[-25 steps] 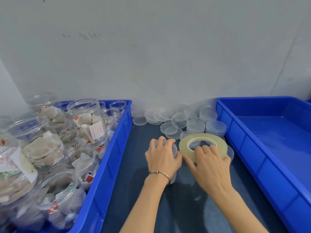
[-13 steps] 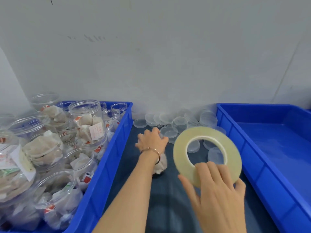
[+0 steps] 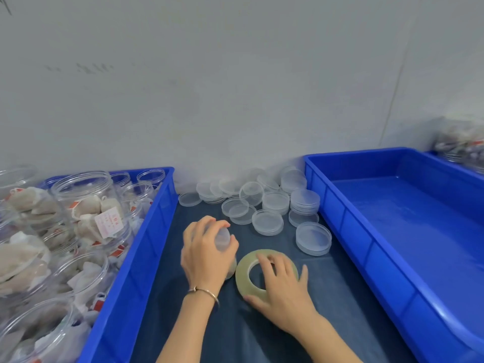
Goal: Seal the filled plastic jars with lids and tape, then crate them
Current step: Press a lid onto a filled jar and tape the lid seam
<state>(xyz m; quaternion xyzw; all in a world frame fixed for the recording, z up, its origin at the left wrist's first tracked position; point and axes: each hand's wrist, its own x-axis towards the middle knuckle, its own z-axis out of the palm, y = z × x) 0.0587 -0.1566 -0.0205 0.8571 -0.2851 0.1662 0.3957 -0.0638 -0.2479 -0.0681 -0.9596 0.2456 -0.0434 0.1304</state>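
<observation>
A lidded clear plastic jar (image 3: 224,238) stands on the dark mat (image 3: 340,297) between the two crates. My left hand (image 3: 205,254) grips it from above, fingers curled over the lid, hiding most of it. Right beside the jar lies a yellowish roll of tape (image 3: 243,271), held by my right hand (image 3: 281,292) with fingers over its rim and into the hole. Loose clear lids (image 3: 267,222) lie in stacks behind. Open filled jars (image 3: 86,203) of tea bags fill the left blue crate (image 3: 136,271).
An empty blue crate (image 3: 408,231) stands on the right. Behind it sits another blue crate edge (image 3: 455,169) with blurred jars. A grey wall closes off the back.
My right hand has brought the tape roll down from a raised, upright position to beside the jar. My left hand has stayed on the jar, now nearer to me.
</observation>
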